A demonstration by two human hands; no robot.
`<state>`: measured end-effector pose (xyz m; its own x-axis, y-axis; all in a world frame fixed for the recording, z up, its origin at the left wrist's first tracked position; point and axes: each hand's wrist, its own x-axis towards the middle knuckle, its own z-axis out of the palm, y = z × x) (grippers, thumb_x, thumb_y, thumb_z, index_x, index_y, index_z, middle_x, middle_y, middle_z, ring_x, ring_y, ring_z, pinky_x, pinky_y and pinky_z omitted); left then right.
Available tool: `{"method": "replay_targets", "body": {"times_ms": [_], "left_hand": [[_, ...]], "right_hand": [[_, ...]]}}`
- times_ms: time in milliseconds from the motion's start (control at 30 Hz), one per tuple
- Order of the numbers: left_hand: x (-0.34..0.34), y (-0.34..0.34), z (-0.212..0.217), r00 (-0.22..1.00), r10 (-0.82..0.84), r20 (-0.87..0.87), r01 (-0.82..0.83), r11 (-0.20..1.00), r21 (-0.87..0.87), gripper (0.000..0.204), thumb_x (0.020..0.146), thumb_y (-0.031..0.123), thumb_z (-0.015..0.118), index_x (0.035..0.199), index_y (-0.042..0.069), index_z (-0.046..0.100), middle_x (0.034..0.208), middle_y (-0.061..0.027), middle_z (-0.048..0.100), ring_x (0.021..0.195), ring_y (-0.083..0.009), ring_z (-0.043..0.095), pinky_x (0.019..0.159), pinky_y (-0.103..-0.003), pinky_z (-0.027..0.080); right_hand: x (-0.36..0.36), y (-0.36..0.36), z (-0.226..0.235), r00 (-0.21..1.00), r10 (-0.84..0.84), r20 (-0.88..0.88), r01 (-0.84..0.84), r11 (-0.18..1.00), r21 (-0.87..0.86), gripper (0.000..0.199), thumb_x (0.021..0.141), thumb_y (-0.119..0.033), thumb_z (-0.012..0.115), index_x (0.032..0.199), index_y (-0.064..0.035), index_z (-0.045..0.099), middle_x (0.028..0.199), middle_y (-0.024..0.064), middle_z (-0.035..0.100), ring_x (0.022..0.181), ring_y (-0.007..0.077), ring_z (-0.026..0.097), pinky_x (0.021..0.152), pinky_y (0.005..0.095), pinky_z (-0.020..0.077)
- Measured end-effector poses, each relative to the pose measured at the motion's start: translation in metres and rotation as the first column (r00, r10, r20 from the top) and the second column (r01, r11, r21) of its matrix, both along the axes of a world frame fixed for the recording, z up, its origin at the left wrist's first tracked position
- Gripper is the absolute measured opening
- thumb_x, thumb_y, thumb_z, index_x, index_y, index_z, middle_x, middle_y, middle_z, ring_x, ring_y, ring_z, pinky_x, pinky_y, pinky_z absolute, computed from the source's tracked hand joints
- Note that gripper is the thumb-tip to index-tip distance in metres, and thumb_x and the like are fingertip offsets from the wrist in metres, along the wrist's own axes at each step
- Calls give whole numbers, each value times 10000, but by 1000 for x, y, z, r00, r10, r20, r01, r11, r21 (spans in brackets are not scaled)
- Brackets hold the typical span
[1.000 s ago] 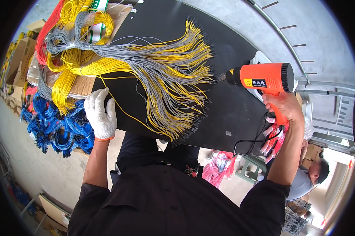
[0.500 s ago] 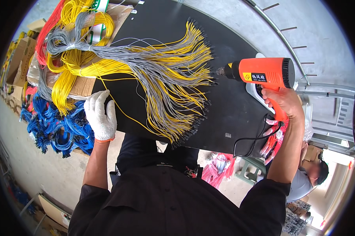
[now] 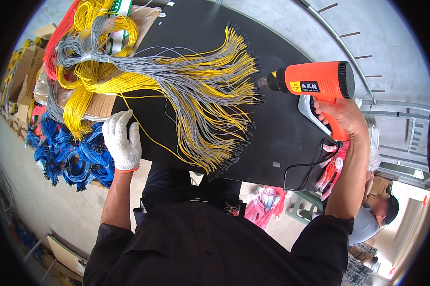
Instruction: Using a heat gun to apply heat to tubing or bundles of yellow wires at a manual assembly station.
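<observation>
My bare right hand (image 3: 341,117) is wrapped round the grip of an orange heat gun (image 3: 315,81). Its metal nozzle points left, close to the black-tipped ends of a fanned-out wire bundle (image 3: 200,95). Grey and yellow strands spread over the black table (image 3: 277,124), tied together towards the left. A white knitted glove covers my left hand (image 3: 122,140), which rests at the table's near left edge beside the brown cardboard. Its fingers are apart, and nothing shows in them. One loose yellow wire runs close by its fingertips.
Blue wire bundles (image 3: 74,152) lie left of the table. Red wires (image 3: 57,40) hang at the far left. The heat gun's black cord (image 3: 300,168) loops over the near right edge. Pink bundles (image 3: 265,205) and a green stool (image 3: 303,207) stand below; another person (image 3: 372,217) sits at right.
The heat gun in my right hand has shifted slightly left and up, bringing its nozzle nearer the wire ends. My left hand stays in place.
</observation>
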<state>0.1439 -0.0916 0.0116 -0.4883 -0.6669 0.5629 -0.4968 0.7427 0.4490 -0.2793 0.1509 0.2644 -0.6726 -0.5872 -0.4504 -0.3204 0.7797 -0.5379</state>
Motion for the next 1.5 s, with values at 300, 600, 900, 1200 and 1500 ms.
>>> {"method": "replay_targets", "body": {"times_ms": [300, 600, 900, 1200, 1500], "left_hand": [[1, -1, -2, 1000, 5, 20, -5, 1000, -7, 344, 889, 2, 751, 1227, 56, 721, 1201, -135, 729, 1141, -364, 659, 1064, -477, 474], [-86, 29, 51, 873, -485, 51, 487, 873, -42, 451, 806, 87, 811, 1242, 98, 695, 1259, -58, 719, 1202, -302, 651, 1075, -478, 459], [-214, 61, 19, 551, -777, 304, 811, 585, 24, 240, 943, 301, 740, 1061, 93, 728, 1138, -65, 679, 1246, -283, 607, 1197, -514, 391], [-210, 59, 21, 542, -796, 269, 815, 576, 65, 285, 948, 325, 731, 1096, 82, 752, 1232, -82, 703, 1375, -320, 556, 1274, -589, 316], [-213, 56, 26, 462, -839, 286, 831, 522, 189, 227, 950, 311, 736, 984, 87, 753, 1177, -64, 710, 1338, -285, 584, 1286, -597, 289]], "right_hand": [[12, 21, 8, 999, -34, -30, 36, 996, 76, 328, 852, -167, 876, 1116, -7, 765, 868, 58, 741, 702, 150, 687, 636, 311, 560], [18, 44, -3, 990, -143, 4, 142, 989, 42, 329, 868, -185, 884, 1115, 1, 770, 879, 64, 748, 736, 151, 712, 642, 301, 563], [18, 72, -6, 989, -141, 53, 143, 989, -35, 287, 912, -153, 862, 1143, -20, 755, 890, 49, 741, 736, 141, 699, 618, 294, 546], [18, 71, -9, 992, -123, 29, 124, 991, -44, 290, 909, -174, 878, 1127, -23, 760, 892, 50, 748, 749, 143, 711, 639, 296, 561], [16, 66, -10, 986, -154, 58, 157, 986, -53, 317, 898, -180, 893, 1135, -17, 761, 898, 43, 745, 750, 140, 705, 646, 295, 565]]}}
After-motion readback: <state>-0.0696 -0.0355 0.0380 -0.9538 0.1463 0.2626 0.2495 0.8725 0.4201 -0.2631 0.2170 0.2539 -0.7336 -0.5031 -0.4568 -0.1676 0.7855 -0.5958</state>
